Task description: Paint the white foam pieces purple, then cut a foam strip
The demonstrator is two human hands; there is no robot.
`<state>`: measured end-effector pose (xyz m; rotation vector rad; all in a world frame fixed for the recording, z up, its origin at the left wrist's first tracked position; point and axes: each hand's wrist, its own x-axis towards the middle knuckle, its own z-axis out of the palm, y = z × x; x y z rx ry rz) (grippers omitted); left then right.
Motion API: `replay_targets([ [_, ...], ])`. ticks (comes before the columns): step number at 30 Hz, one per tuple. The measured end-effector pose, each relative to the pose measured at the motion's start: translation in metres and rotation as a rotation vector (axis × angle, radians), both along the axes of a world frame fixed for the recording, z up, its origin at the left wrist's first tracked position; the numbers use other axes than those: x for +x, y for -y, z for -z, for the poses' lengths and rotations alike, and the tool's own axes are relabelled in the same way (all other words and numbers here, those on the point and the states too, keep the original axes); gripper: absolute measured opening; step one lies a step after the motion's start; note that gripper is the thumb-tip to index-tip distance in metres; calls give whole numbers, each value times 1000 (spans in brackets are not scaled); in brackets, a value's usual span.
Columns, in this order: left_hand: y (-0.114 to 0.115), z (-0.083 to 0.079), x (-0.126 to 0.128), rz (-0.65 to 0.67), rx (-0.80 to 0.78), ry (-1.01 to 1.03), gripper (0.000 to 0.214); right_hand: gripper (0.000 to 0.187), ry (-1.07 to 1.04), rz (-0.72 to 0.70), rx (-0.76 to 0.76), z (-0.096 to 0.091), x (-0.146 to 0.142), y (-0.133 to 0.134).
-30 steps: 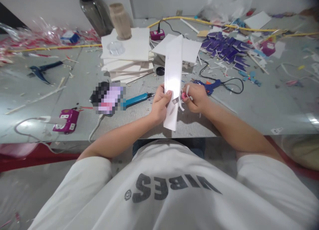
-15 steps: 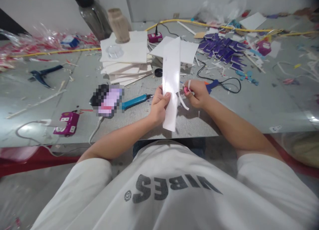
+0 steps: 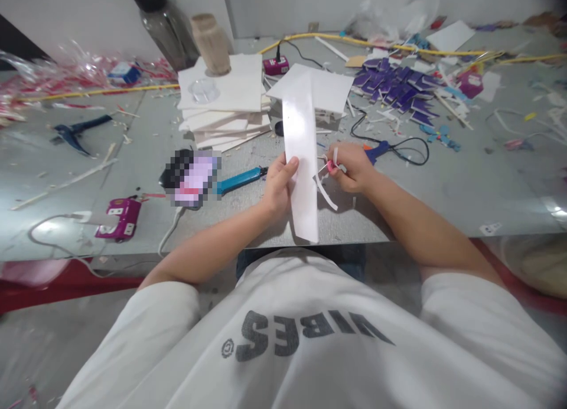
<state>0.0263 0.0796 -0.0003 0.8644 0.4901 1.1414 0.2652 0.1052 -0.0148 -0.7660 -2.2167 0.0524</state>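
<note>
My left hand (image 3: 280,182) is closed round the left edge of a long glossy white strip of card (image 3: 300,155), its thumb lying on the front face. The strip stands lengthwise over the table, its lower end towards my shirt. In my right hand (image 3: 352,166) is a pair of pink-handled scissors (image 3: 330,166), mostly hidden by the fingers. Their thin blade points at the strip's right edge. A narrow curled offcut (image 3: 326,195) hangs beside that edge, just below the blade. Whether the blades touch the card I cannot tell.
A blue-handled cutter (image 3: 240,180) and a blurred phone (image 3: 190,179) lie left of my hands. Behind are stacked white boards (image 3: 221,102) bearing a beige cup (image 3: 211,46). Purple pieces (image 3: 394,84) are heaped at back right. A blue glue gun (image 3: 377,152) sits beyond my right hand.
The white strip has turned slightly and shifted, its top to the left and its lower end nearer me. The scissors' blade has drawn back a little from its edge.
</note>
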Motion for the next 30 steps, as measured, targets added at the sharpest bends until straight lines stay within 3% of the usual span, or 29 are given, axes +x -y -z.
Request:
replay_targets([
  [6,-2,-1,3,-36,-1,37,68,49,34,-67,1,-3,-13,7],
  [12,-4,2,4,-101,82,66,64,50,55,-36,-77,-4,-21,18],
  [21,-1,8,2,-161,159,3,61,50,21,-2,-23,-8,-41,34],
  [30,10,2,6,-194,110,31,62,47,-83,-49,-105,-8,-44,34],
])
